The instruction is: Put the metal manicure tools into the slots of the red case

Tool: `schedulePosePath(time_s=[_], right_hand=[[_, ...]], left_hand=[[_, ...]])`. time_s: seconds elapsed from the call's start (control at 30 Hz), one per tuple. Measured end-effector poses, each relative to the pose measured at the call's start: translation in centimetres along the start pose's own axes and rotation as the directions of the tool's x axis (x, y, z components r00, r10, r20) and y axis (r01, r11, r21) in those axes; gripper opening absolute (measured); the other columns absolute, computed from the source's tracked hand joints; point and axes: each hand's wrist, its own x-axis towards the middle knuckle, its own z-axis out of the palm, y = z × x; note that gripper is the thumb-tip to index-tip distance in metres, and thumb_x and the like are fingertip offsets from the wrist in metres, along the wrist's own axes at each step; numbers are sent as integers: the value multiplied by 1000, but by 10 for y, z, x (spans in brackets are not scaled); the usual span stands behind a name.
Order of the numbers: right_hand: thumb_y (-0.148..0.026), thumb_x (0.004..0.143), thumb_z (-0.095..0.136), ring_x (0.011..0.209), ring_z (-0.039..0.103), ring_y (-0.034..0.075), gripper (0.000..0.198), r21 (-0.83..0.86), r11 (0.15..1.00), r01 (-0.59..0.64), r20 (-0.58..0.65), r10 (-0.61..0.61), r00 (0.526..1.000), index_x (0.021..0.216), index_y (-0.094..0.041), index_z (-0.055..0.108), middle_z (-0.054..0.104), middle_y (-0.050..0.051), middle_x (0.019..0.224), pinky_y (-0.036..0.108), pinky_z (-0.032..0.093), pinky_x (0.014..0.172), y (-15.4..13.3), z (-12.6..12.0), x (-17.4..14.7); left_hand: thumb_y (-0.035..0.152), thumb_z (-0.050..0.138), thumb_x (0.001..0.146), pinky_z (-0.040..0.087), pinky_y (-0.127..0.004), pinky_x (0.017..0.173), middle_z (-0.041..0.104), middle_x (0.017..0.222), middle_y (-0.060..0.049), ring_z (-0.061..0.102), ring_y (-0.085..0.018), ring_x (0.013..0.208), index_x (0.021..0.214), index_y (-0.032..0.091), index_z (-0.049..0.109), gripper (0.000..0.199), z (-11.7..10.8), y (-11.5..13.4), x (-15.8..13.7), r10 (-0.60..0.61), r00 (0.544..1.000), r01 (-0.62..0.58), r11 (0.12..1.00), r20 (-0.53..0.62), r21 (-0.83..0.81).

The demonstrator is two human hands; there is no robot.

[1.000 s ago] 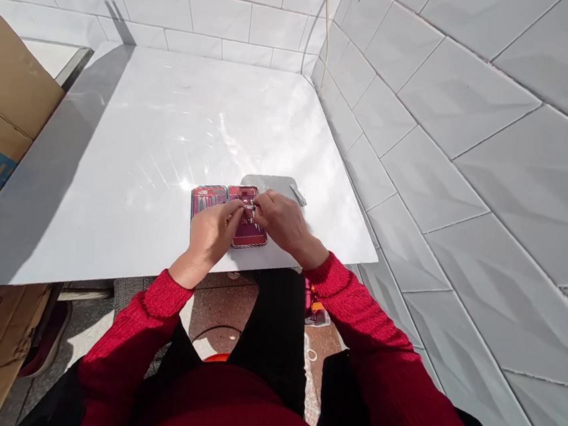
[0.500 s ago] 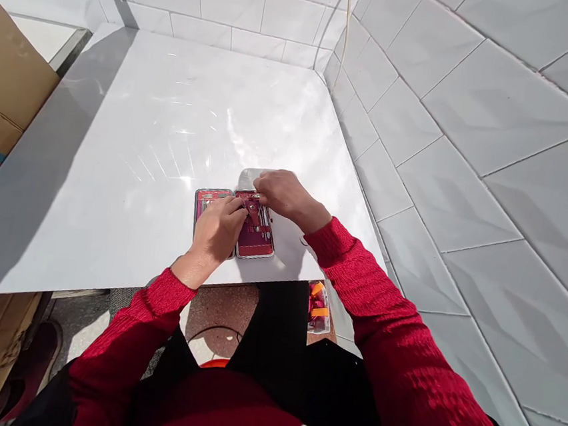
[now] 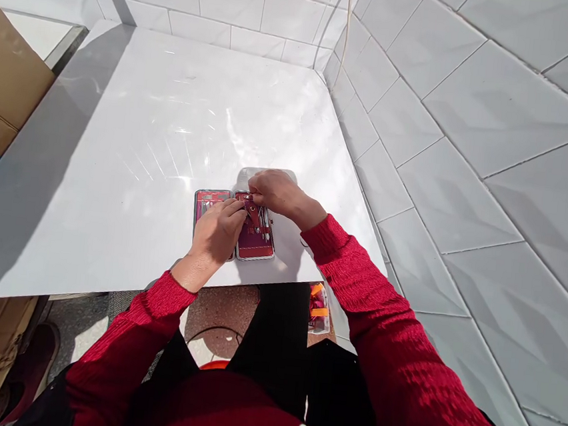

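A red manicure set case [image 3: 256, 250] lies unfolded on the white table [image 3: 127, 225], with small metal tools strapped in its right half. Across the case's middle rests my left hand [image 3: 219, 230], its fingers bent and their tips pressed together at a red strap [image 3: 252, 216]. My right hand [image 3: 277, 191] is closed over the top edge of the right half, fingertips pinched. What either pinch holds is too small to make out. Behind the right hand, part of a clear plastic tray-like piece [image 3: 247, 175] shows.
Cardboard boxes [image 3: 4, 92] stand along the left side. Tiled walls [image 3: 408, 178] border the table at the back and right. Below the front edge, a clear container [image 3: 321, 317] holds orange and pink items. A small ring-like thing [image 3: 304, 242] lies by the right sleeve.
My right hand has shifted slightly left and its fingertips now sit lower over the case's top edge. My left hand has hardly moved.
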Motion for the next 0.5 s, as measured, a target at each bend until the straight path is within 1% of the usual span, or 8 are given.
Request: schedulePosePath(time_s=[0.17,0.3,0.4,0.5], right_hand=[[-16,100,57,86,58,20,20,0,1000,14,-34,-14,999,91,-14,75,74,10,98,32,32,75,-1,6,-1],[-18,102,54,88,59,21,25,13,1000,7,-59,-6,998,92,-14,76,74,12,100,33,35,77,-1,10,-3],[-18,100,56,88,59,20,23,90,996,-2,-91,11,996,95,-15,78,74,10,99,32,35,78,1,12,-6],[-12,95,59,85,58,18,22,181,983,-23,-107,43,993,95,-16,80,75,7,93,32,35,78,5,14,-6]], left_hand=[[25,40,109,59,-44,95,78,117,-7,72,-25,112,96,23,75,37,0,0,1,-13,1000,13,1000,8,-20],[26,39,109,59,-43,92,77,115,-7,72,-25,107,94,23,74,39,-2,1,3,-9,1000,9,1000,24,-24],[26,37,110,58,-42,89,77,115,-8,72,-25,105,92,23,73,40,-3,1,3,-5,999,5,1000,40,-13],[26,36,110,58,-42,87,77,116,-8,72,-25,105,92,22,73,41,-3,0,2,-7,999,7,1000,38,-3]])
